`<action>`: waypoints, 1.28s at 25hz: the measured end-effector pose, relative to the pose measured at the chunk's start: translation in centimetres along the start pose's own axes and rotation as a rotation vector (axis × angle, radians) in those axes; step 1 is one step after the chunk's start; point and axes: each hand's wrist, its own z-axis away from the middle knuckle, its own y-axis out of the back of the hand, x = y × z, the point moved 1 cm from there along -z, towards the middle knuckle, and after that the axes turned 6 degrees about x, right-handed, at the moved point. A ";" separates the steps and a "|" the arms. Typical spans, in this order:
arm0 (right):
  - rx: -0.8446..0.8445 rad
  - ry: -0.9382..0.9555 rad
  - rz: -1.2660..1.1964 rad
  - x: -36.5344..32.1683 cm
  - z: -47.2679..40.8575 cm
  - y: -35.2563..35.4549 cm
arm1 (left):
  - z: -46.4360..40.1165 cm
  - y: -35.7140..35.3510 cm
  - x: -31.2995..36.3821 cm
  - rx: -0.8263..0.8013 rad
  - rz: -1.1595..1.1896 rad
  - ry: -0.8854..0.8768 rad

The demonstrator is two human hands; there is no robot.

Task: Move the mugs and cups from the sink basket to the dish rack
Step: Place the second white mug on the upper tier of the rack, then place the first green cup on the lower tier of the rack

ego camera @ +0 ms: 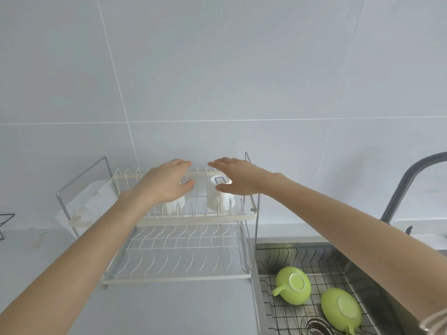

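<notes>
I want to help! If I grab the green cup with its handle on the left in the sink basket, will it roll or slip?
The green cup lies tipped on the basket wires, so it may rock or roll when nudged. Its glossy surface looks smooth, perhaps slippery if wet. Its handle sticks out, probably the surest grip.

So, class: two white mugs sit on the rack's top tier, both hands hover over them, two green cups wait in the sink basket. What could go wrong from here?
1. The right hand is spread just above the right white mug, upside down on the wire prongs; a brush while pulling back might tip it.
2. The left hand hides much of the left white mug, so its seating cannot be checked.
3. The green cups lie tilted in the sink basket and might slip when lifted.
</notes>
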 end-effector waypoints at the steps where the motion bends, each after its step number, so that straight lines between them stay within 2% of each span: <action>1: 0.018 -0.011 0.011 0.4 1.2 0.2 | 0.5 0.0 1.3 0.001 -0.008 -0.020; 6: 0.064 -0.097 0.027 3.5 6.5 0.7 | 1.8 -0.9 7.1 0.026 -0.032 -0.111; 14: 0.007 -0.261 0.001 11.1 14.9 -0.5 | 1.7 -3.9 16.6 -0.007 0.012 -0.245; 24: -0.105 -0.403 -0.098 20.3 22.7 -4.4 | 0.9 -11.6 25.8 -0.201 0.025 -0.286; 32: -0.178 -0.464 -0.225 25.6 26.0 -9.9 | 0.0 -19.2 30.2 -0.352 0.075 -0.257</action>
